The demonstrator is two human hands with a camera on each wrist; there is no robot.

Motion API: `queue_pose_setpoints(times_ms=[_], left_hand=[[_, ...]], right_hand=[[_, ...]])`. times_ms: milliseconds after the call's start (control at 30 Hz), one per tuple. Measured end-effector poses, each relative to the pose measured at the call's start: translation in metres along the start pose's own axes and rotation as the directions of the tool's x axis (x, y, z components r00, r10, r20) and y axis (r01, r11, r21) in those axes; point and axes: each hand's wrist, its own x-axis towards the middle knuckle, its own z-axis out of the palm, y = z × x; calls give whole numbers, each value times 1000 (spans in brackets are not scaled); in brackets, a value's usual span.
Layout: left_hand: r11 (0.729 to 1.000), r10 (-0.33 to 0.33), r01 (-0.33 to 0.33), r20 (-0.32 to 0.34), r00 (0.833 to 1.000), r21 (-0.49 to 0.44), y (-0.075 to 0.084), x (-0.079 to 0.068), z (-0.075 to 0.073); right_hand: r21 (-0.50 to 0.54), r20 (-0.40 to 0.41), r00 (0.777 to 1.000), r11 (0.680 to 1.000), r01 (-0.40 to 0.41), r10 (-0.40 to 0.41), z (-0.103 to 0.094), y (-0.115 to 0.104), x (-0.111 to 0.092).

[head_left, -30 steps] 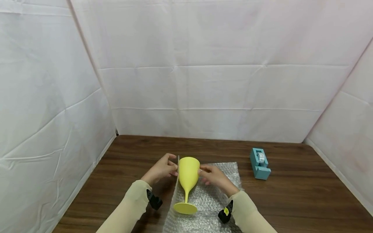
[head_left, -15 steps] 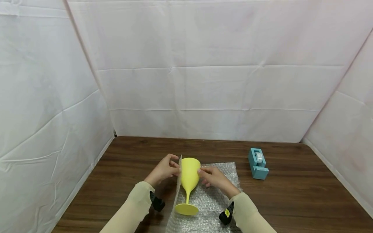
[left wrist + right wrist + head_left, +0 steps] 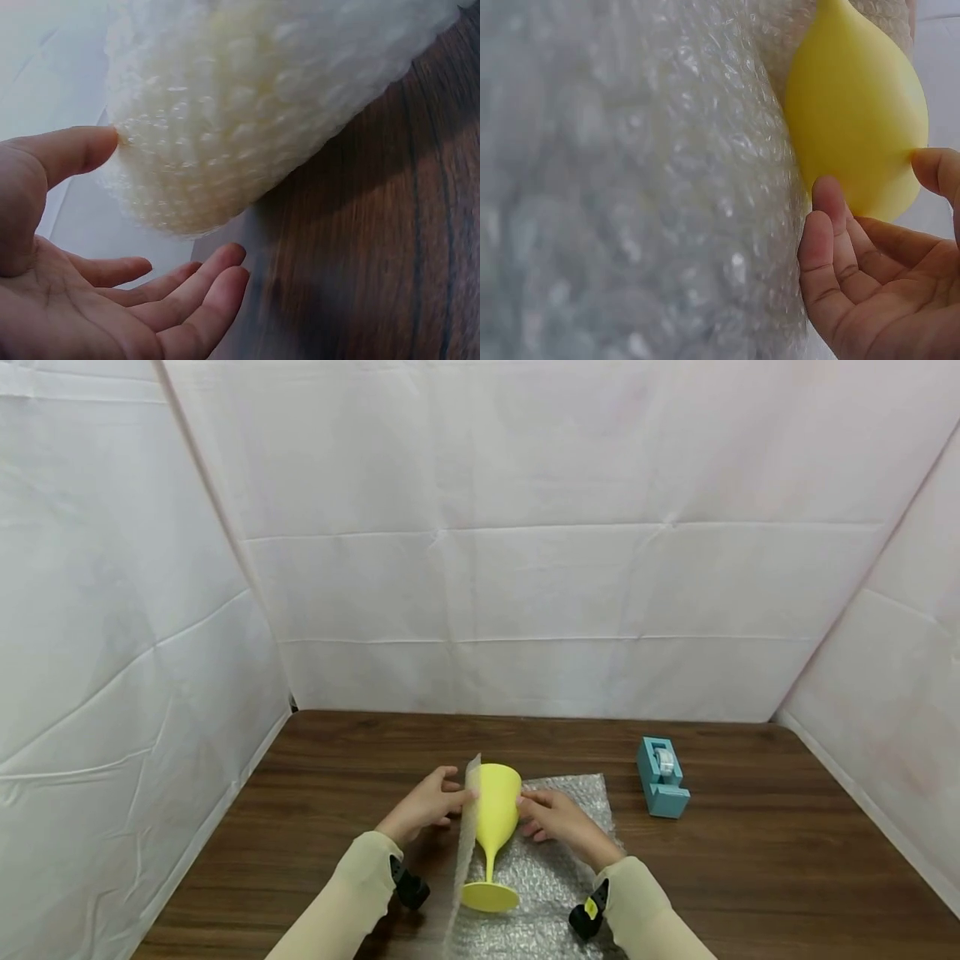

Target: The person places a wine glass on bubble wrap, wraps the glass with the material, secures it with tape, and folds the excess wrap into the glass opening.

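A yellow goblet [image 3: 495, 810] lies on its side on a sheet of bubble wrap [image 3: 540, 893], its bowl toward the back of the table and its round foot toward the front. The wrap's left edge stands raised against the goblet. My left hand [image 3: 429, 803] is at that raised flap; in the left wrist view its thumb presses the bubble wrap [image 3: 217, 127] while the other fingers extend below. My right hand [image 3: 555, 818] holds the goblet's bowl from the right, thumb on its side and fingers around near the rim, as the right wrist view shows.
A light blue tape dispenser [image 3: 663, 781] with a roll of clear tape stands at the right on the dark wooden table [image 3: 337, 760]. White cloth walls [image 3: 525, 577] enclose the table at the back and both sides.
The left flap of bubble wrap has come up and over to the right, now covering the goblet's left side. My left hand has moved right with it; my right hand stays at the bowl.
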Motion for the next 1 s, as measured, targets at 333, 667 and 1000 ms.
queue_pose_setpoints(times_ms=[333, 667, 1000], left_hand=[[1000, -13, 13, 16, 1000, -22, 3, 5, 9], [999, -2, 4, 40, 999, -44, 8, 6, 17], [1000, 2, -2, 16, 1000, 20, 15, 5, 24]], right_hand=[[30, 17, 1000, 999, 13, -14, -8, 4, -4], [37, -16, 1000, 999, 3, -2, -10, 4, -6], [9, -26, 1000, 1000, 4, -3, -11, 9, -6]])
